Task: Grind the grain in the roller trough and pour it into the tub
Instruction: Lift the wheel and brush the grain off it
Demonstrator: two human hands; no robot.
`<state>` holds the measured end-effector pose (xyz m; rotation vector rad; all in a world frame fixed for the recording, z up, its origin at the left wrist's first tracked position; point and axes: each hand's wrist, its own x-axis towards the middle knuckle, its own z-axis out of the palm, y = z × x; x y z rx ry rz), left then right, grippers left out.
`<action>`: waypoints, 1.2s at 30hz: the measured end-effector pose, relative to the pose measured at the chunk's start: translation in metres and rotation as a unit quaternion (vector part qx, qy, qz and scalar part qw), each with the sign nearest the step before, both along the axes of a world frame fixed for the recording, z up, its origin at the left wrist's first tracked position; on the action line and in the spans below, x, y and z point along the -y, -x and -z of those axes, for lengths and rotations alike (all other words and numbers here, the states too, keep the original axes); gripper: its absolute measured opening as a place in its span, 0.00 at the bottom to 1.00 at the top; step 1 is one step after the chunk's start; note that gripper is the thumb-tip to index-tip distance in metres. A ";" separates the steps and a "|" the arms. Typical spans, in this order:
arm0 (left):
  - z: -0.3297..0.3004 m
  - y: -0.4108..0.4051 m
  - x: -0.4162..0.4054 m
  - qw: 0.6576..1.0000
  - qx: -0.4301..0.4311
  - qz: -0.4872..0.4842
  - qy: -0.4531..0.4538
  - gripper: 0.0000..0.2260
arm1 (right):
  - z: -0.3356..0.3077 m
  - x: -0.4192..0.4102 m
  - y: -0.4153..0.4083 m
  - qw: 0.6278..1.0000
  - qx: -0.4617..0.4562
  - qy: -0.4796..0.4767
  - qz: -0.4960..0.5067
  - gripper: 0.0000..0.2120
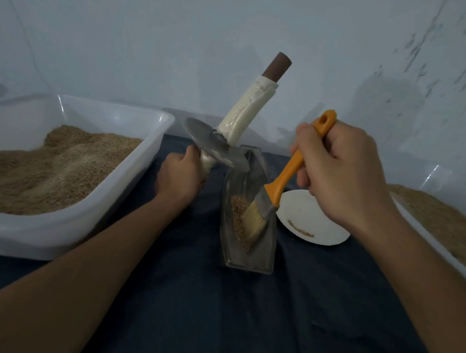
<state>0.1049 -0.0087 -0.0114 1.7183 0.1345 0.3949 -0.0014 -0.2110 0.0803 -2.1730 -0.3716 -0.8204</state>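
From the head camera I saw my left hand (pixel 179 178) wrapped around the lower handle of the roller (pixel 232 125), a metal disc on a long shaft bound in pale tape with a brown tip. I held it tilted, the disc lifted at the far end of the trough (pixel 251 206) and the brown tip pointing up toward the wall. Whether the disc's edge touched the trough's far rim I could not tell.

My right hand (pixel 344 175) gripped the orange handle of a brush (pixel 278 188), fingers curled round it. The bristles were down inside the trough, pressed against a small heap of grain (pixel 238 213) lying along its floor. The trough itself was a narrow, clear vessel standing on the dark cloth (pixel 214 315), running away from me between my two forearms.

The tub (pixel 88 208), white plastic, sat to the left of the trough and held a wide bed of tan ground grain. Just right of the trough lay a white plate (pixel 312 220) with a thin streak of brown crumbs. At the far right edge, another white container (pixel 428 249) held more tan grain.
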 end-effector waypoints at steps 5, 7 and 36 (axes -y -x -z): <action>-0.002 0.003 0.001 1.000 -0.007 -0.001 -0.005 0.30 | 0.009 -0.009 0.000 0.999 -0.030 -0.004 -0.021 0.22; -0.002 0.003 0.002 1.000 -0.002 -0.002 -0.006 0.30 | 0.012 -0.010 -0.006 0.999 -0.034 0.003 -0.016 0.22; 0.003 0.003 0.000 0.997 0.002 -0.012 -0.076 0.30 | 0.015 -0.010 -0.024 0.999 0.015 0.041 0.027 0.21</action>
